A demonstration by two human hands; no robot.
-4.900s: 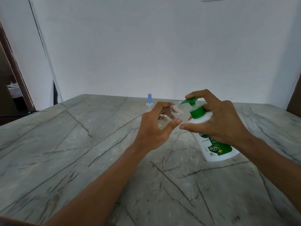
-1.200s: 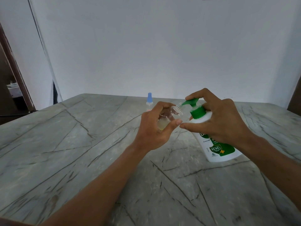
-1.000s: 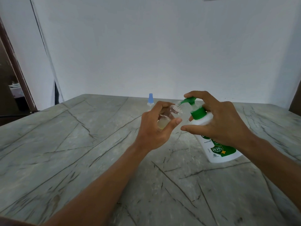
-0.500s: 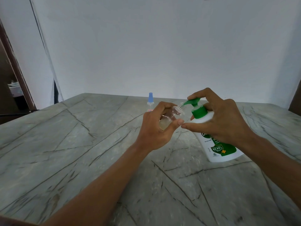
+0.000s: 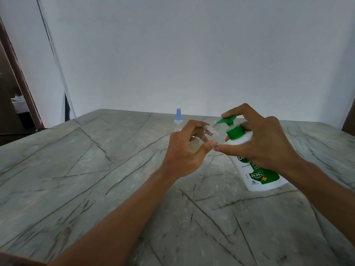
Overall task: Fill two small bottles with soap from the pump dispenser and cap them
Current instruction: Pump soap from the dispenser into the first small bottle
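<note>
My left hand [image 5: 182, 150] grips a small clear bottle [image 5: 201, 138], tilted with its threaded open mouth right under the green nozzle of the pump dispenser [image 5: 255, 169]. Yellowish soap lies in the bottle's lower end. The dispenser is white with a green pump head and green label, leaning left on the table. My right hand [image 5: 259, 143] holds the dispenser round its neck, with fingertips resting on top of the pump head. A second small clear bottle [image 5: 178, 121] with a light blue cap stands upright farther back, partly hidden behind my left hand.
The grey marble table [image 5: 96, 179] with dark veins stretches all around. A white wall rises behind its far edge. A dark doorway and brown door frame [image 5: 17, 83] are at the left.
The pump head has risen a little under my right fingers compared with half a second ago. More soap lies in the held bottle than several seconds ago. Both hands stay in place.
</note>
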